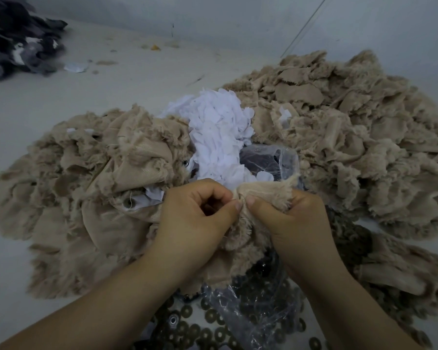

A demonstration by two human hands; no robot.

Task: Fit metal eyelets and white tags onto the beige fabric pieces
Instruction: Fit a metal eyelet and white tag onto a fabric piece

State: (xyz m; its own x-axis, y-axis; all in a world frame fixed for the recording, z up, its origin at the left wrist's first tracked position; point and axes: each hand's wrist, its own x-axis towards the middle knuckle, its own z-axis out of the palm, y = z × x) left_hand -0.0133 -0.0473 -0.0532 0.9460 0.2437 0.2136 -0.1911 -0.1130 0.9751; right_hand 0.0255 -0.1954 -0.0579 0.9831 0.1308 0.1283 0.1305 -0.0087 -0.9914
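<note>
A pale grey floor [48, 117] runs back to a plain wall [238, 18], dusted with threads and small scraps. At far left lies a heap of dark grey cloth [15, 39]. Nearer, a broad pile of frayed beige fabric pieces [81, 178] spreads across the left; a few of them show a metal eyelet already set. In the middle sits a mound of white tags [218, 132], with a clear plastic bag [271, 160] just beside it holding something dark. A second, larger pile of beige pieces [352, 127] fills the right.

The left hand [197, 221] is curled, thumb and forefinger pinching a single beige fabric piece [261, 195] at its bunched middle. The right hand [291, 223] grips the same piece from the other side, thumb pressed on top, fingers folded beneath the frayed edge. The thumbs nearly meet.

Below the wrists, loose round metal eyelets [208, 324] lie scattered on the floor around another crumpled clear bag [250, 311].

No writing can be read anywhere.
</note>
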